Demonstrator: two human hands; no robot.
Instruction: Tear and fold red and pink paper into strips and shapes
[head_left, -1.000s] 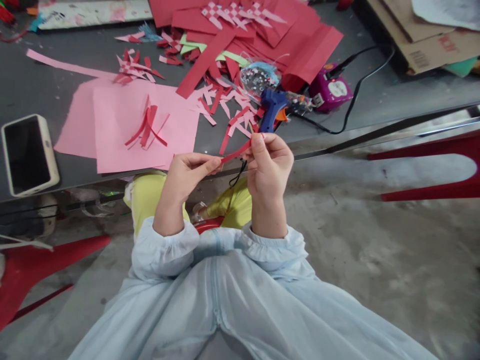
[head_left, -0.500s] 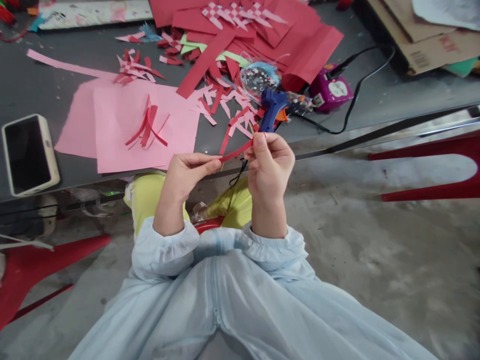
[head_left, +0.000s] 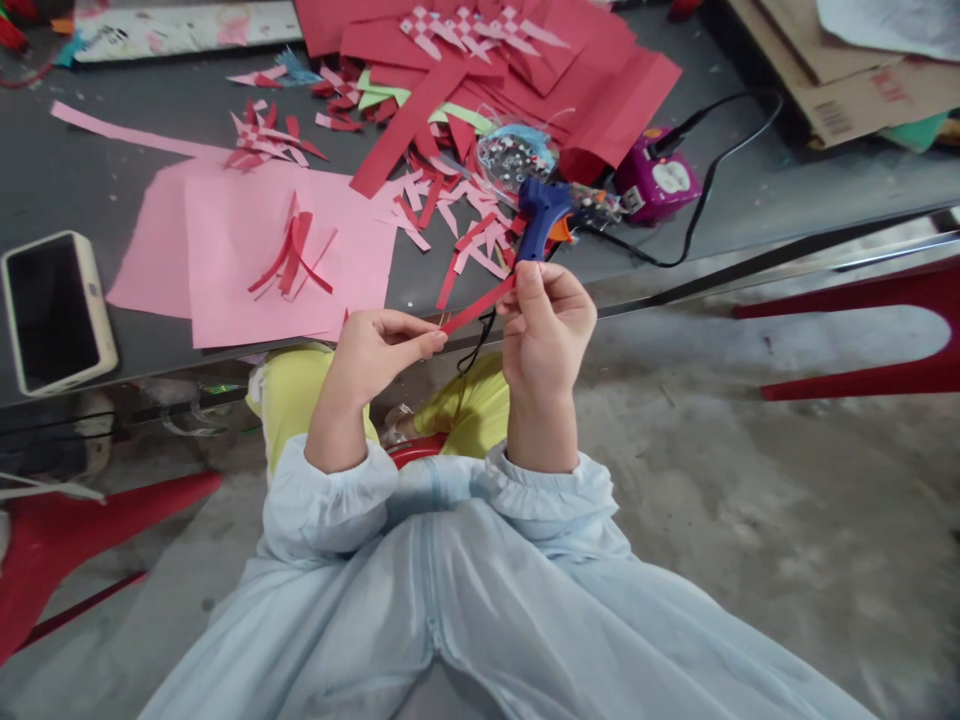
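Note:
A narrow red paper strip (head_left: 474, 306) stretches between my two hands, just in front of the table's front edge. My left hand (head_left: 379, 350) pinches its lower left end between thumb and fingers. My right hand (head_left: 546, 322) is closed on its upper right end. Right behind my right hand lies a blue glue gun (head_left: 541, 215) with an orange trigger, among several cut red and pink strips (head_left: 461, 215). Pink paper sheets (head_left: 247, 255) with a few red strips on them lie on the table to the left of my hands.
A phone (head_left: 52, 310) lies at the table's left. A stack of red paper (head_left: 570, 75) with woven pieces sits at the back. A purple device (head_left: 660, 185) with a black cable (head_left: 712, 170) is on the right. Cardboard (head_left: 847, 85) lies far right. Red stool legs (head_left: 862, 340) stand beside me.
My right hand has risen slightly and moved right, so the red strip is pulled longer and tilts more steeply. My left hand has stayed where it was.

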